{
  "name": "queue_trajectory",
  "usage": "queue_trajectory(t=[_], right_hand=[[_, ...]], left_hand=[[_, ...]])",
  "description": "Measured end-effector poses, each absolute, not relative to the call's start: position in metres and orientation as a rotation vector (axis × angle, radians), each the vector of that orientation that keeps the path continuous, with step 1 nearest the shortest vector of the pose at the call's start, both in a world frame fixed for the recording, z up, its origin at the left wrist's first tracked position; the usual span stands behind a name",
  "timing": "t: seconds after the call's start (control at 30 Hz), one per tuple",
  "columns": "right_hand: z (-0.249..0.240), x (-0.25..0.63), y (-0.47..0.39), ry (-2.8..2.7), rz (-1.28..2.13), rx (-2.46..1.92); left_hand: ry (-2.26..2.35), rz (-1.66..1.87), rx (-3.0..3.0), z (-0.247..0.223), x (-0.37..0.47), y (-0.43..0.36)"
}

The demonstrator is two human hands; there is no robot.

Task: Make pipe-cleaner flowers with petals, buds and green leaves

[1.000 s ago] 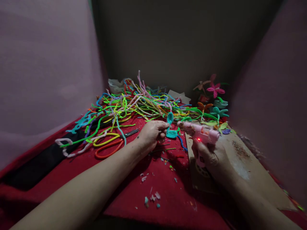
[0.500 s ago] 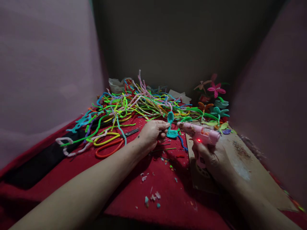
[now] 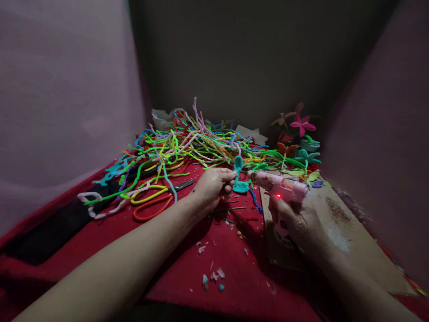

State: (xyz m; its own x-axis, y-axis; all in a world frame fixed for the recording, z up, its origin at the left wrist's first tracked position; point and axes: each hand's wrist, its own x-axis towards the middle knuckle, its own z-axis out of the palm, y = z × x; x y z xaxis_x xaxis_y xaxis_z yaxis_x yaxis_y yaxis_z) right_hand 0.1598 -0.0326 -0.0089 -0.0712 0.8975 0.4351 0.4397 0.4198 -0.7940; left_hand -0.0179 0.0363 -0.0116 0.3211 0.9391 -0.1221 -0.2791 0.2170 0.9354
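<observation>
My left hand pinches a teal pipe-cleaner piece with two looped petals, one pointing up and one lying sideways. In my right hand is a pink hot glue gun, its red light on. The gun's brownish, stained nozzle end points left at the teal piece, with a small gap between them. My left fingers hide part of where the petals join. Below the hands, thin stems and small fuzzy scraps lie on the red cloth.
A large tangle of coloured pipe cleaners covers the back. Scissors with yellow and orange handles lie left, near a black strip. Finished pipe-cleaner flowers stand back right. A stained cardboard sheet lies under my right arm.
Almost nothing differs. Both hands, the teal piece and the glue gun keep nearly the same places.
</observation>
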Motion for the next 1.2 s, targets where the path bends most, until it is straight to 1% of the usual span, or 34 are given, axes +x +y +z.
queue_trajectory(t=[0.13,0.23,0.4,0.67,0.97,1.2], right_hand=[[-0.014,0.162,-0.032,-1.583,0.706,-1.2],[-0.02,0.166,-0.031,-1.528,0.736,-1.211],[-0.025,0.169,-0.029,-1.504,0.722,-1.273],[-0.012,0.161,-0.031,-1.64,0.693,-1.166],[-0.011,0.161,-0.031,-1.656,0.696,-1.14],[-0.023,0.171,-0.029,-1.527,0.699,-1.286]], left_hand=[[0.836,1.002,0.991,-0.012,-0.018,0.037],[0.837,1.008,0.996,-0.013,-0.018,0.037],[0.834,0.998,1.005,-0.014,-0.018,0.037],[0.855,1.005,0.986,-0.012,-0.017,0.036],[0.848,1.003,0.992,-0.011,-0.017,0.037],[0.832,1.003,1.007,-0.014,-0.018,0.037]])
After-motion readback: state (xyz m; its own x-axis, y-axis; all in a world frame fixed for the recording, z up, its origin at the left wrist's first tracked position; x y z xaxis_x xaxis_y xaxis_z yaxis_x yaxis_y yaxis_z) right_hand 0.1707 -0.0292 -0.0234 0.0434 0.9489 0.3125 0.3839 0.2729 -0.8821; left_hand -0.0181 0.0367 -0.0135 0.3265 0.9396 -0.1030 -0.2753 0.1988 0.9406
